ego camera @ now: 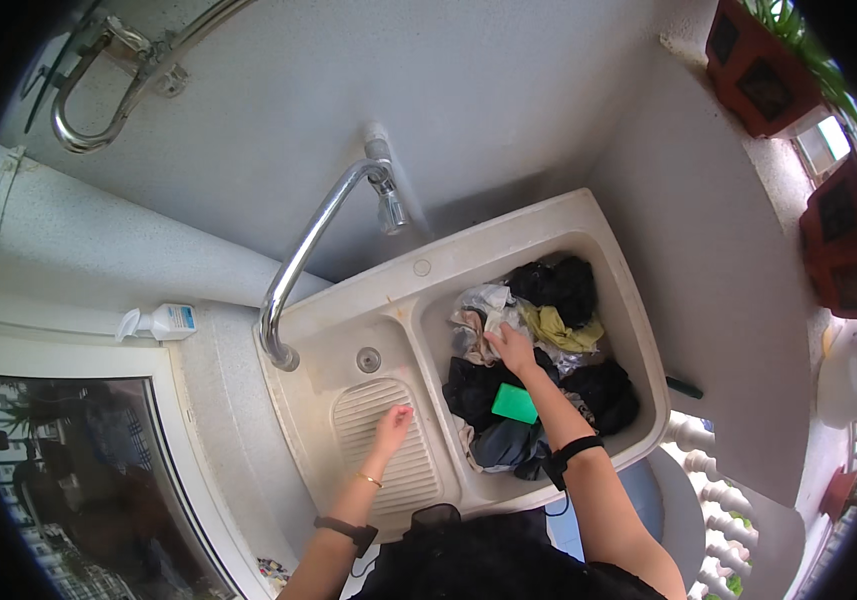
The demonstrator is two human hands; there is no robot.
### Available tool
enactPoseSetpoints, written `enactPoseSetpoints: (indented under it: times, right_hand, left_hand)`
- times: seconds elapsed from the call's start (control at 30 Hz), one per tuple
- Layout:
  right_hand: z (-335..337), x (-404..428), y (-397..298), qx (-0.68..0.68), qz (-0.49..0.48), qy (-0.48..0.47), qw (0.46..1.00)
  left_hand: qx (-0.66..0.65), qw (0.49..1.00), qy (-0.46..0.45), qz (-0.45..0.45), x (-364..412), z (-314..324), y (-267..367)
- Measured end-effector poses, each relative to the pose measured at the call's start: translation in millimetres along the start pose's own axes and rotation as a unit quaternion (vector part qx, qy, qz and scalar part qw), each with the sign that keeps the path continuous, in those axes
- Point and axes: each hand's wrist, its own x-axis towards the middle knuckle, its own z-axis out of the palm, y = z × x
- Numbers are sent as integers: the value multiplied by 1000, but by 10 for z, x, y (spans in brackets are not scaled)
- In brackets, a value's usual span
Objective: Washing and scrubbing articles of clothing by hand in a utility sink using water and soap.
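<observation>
A pale double laundry sink (419, 341) lies before me. My right hand (511, 349) reaches into its right basin and has its fingers on a whitish cloth (490, 302); whether they grip it cannot be told. Around that cloth lie a yellow cloth (565, 330), black garments (559, 289) and a dark grey garment (511, 444). A bright green rectangular object (514, 403) rests on the dark clothes beside my right forearm. My left hand (396, 424) hovers near the ribbed washboard (376, 412) of the left basin, fingers curled; what they hold, if anything, is hidden.
A curved chrome faucet (308, 255) arches over the sink's left side, near a drain (368, 360). To the left, a white spray bottle (173, 322) lies on the ledge. Reddish-brown planters (762, 75) line the right ledge above a stone balustrade (721, 499).
</observation>
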Motion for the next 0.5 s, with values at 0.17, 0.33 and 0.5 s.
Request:
enactPoseSetpoints:
  times: [0.17,0.33,0.5]
  right_hand:
    - [-441,-945,-1234,79,-143,-36,986]
    - [-366,-1843,-2116,193,-221,-140,946]
    - [-361,-2183,-2216,238,-233,-197,922]
  left_hand:
    - [-290,937,-102,-166,-51,477,669]
    - [-173,946,-34,271,205,653,12]
    - [-547,825,-137,9,-505,137,344]
